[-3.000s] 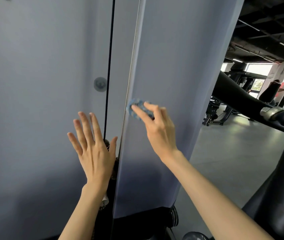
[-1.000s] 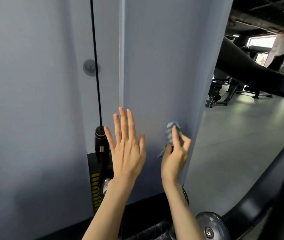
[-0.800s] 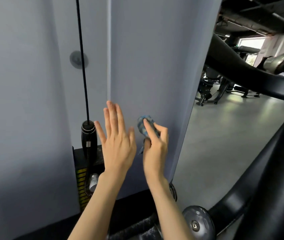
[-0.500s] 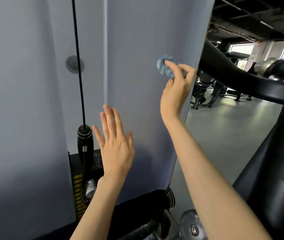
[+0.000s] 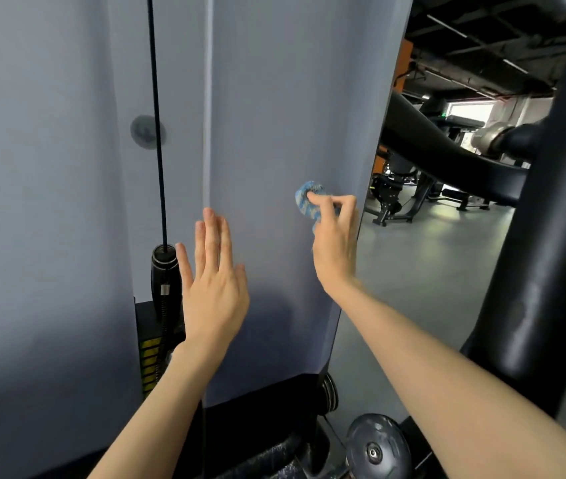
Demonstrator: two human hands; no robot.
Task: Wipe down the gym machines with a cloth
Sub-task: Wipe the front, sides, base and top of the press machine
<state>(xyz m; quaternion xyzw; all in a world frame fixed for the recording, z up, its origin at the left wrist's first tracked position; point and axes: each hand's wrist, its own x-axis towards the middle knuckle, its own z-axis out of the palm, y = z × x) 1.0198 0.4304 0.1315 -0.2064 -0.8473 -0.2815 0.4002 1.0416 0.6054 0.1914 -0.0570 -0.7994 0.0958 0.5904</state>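
Right hand (image 5: pixel 335 247) has slid down the panel (image 5: pixel 274 98), fingers (image 5: pixel 321 201) pinching the cloth (image 5: pixel 304 198); left hand (image 5: pixel 214 292) fingers straight.

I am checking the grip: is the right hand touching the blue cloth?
Touching. The head view shows the right hand pinching the blue cloth with its fingers; no gap is visible.

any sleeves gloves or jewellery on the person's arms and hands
None visible. The left hand and right hand are ungloved, no rings or watch show, and both forearms are uncovered down to the frame edge, with no sleeve in view.
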